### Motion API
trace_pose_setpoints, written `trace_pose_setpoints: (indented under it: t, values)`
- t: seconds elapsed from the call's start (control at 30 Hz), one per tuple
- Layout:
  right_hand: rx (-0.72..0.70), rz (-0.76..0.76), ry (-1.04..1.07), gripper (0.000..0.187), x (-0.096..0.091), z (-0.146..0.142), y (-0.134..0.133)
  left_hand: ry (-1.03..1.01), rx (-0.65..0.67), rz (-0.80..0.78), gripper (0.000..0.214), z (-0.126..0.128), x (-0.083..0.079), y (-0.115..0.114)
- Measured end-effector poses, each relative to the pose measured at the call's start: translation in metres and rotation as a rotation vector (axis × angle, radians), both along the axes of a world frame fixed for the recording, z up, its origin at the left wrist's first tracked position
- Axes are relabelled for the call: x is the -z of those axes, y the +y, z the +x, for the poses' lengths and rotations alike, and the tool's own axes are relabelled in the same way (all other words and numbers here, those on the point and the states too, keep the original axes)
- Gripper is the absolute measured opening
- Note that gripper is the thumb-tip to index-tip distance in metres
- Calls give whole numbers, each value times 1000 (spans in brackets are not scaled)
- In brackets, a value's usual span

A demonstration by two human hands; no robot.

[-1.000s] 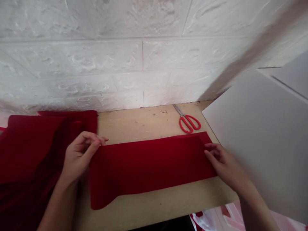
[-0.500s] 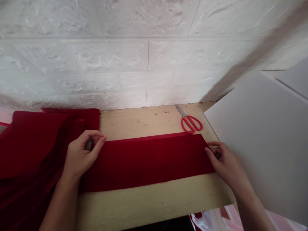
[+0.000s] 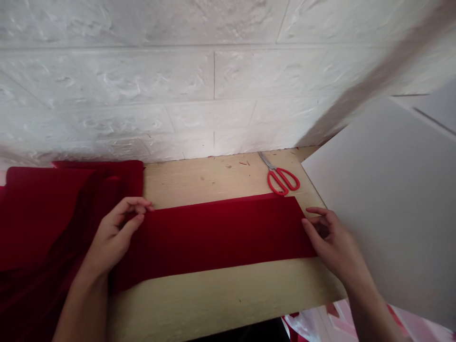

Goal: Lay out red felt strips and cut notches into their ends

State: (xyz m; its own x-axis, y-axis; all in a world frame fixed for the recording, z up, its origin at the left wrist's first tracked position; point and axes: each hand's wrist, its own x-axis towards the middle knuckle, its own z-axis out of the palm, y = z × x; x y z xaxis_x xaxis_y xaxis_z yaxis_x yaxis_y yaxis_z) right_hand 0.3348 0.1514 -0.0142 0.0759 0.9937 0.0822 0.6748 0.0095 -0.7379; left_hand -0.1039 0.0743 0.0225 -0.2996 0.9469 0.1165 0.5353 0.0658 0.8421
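A long strip of dark red cloth point(image 3: 221, 237) lies flat across the wooden table, its left end running towards a heap of the same cloth. My left hand point(image 3: 121, 232) is over that left end, fingers bent near the upper edge and the thumb slightly apart from them. At the other end, my right hand point(image 3: 333, 242) has its thumb on the cloth's right edge and its bent fingers just outside or under it. Red-handled scissors point(image 3: 283, 179) lie just behind the strip's top right corner, blades pointing to the wall.
A crumpled heap of red cloth point(image 3: 39, 213) covers the left side. A white brick-patterned wall point(image 3: 171, 76) rises behind the wooden table point(image 3: 185, 180). On the right stands a large white panel point(image 3: 395, 190). Small red scraps point(image 3: 244, 163) lie near the wall.
My left hand has shifted slightly left, and its thumb has drawn away from the fingertips. The strip's lower left edge now bends. My right hand stays at the right edge.
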Motion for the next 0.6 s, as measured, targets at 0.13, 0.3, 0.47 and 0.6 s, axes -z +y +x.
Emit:
trace_pose_setpoints:
  t: [0.13,0.3,0.47,0.6]
  values:
    - [-58,-21,28,35,-6,-9,-1,-62,-125,7,15,-4,-2,-2]
    - [-113,-25,-159,35,-9,-22,8,330,-103,33,17,-2,-15,-1]
    - [-125,-63,-422,32,-11,-27,13,815,127,124,25,15,-11,4]
    - [-157,-90,-489,35,-14,-27,8,894,355,183,29,56,-2,6]
